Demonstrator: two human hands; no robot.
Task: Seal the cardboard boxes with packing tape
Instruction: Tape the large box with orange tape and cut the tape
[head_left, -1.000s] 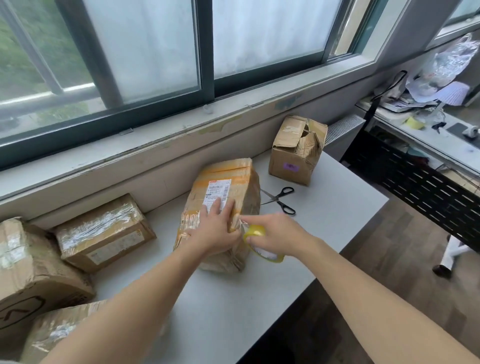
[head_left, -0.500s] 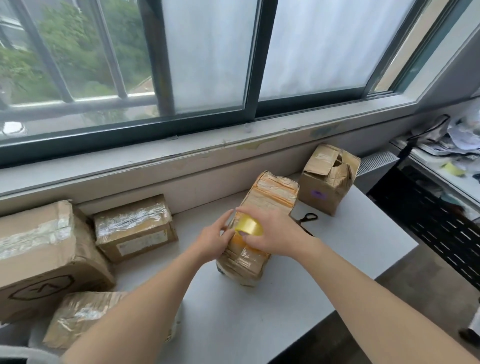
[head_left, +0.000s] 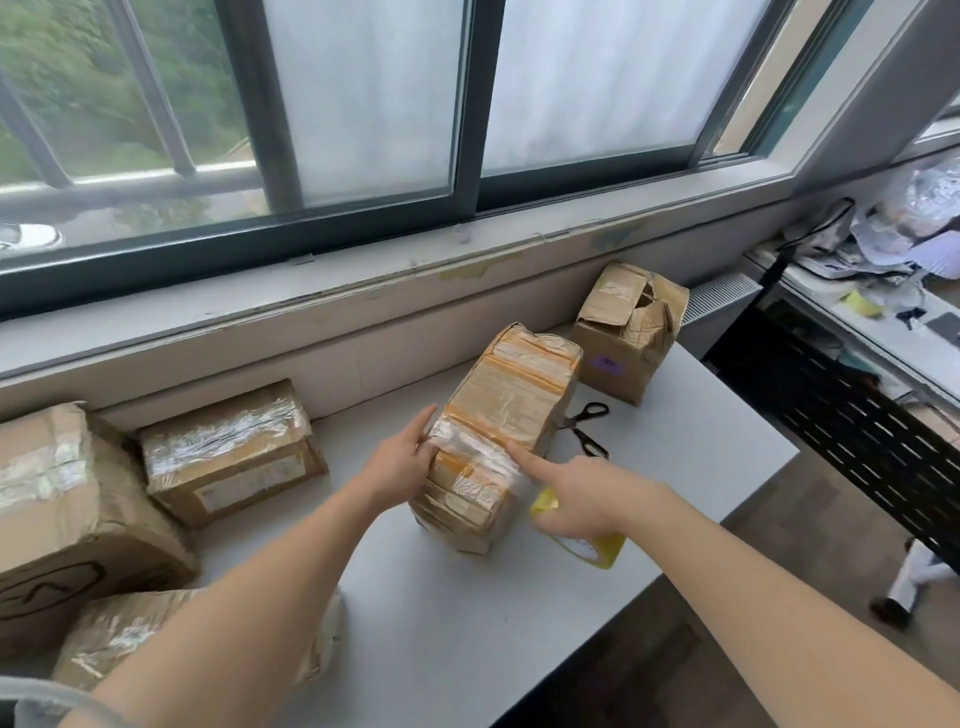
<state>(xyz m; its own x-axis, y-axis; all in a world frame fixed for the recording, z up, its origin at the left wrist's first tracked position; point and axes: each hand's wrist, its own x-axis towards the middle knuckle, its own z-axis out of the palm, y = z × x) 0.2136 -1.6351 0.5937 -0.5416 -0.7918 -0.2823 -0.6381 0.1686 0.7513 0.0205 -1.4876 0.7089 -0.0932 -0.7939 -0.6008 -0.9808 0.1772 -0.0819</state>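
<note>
On a white table (head_left: 467, 623), a left hand (head_left: 400, 460) presses the side of a cardboard box (head_left: 511, 400). The right hand (head_left: 589, 493) grips a yellow tape roll (head_left: 597, 551), forefinger on the box's clear tape (head_left: 475, 449).

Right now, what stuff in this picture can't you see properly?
All in the head view:
- the tape roll: mostly hidden under the right hand; only its yellow rim shows.
- the scissors: blade tips hidden behind the middle box.
- the big box: cut off by the left edge.
- the flat box: its label is too blurred to read.
- the lowest box: partly covered by the left forearm.
</note>
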